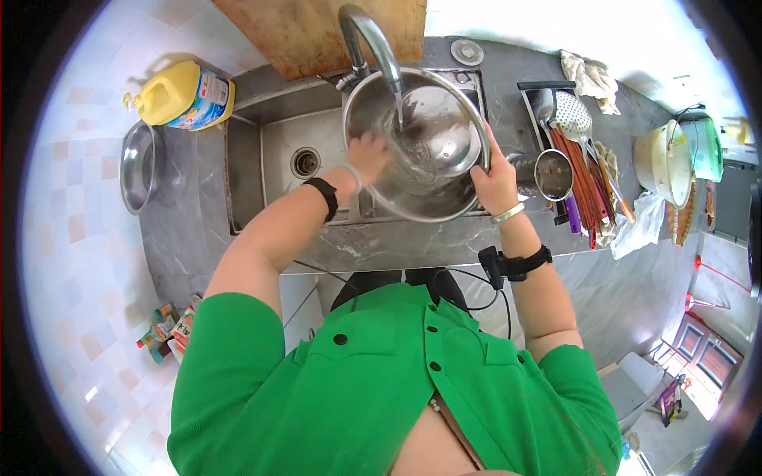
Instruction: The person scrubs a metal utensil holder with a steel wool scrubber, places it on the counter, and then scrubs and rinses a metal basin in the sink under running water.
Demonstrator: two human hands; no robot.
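Note:
A large steel bowl (452,194) stands tilted over the right part of the sink, under the running faucet (371,36). Water falls from the spout into it. On the right side of the bowl, my right hand (496,178) grips the rim, thumb inside and fingers outside. My left hand (369,159) is at the bowl's left inner side, smeared by motion, so its fingers cannot be made out. To the left, the sink basin (278,131) shows its drain (305,163).
A yellow jug (190,95) and a steel basin (141,166) are at the left. Behind the sink leans a wooden board (317,36). Utensils in a rack (528,111), a metal cup (553,174), a cloth (589,82) and a pale bucket (665,163) are on the right.

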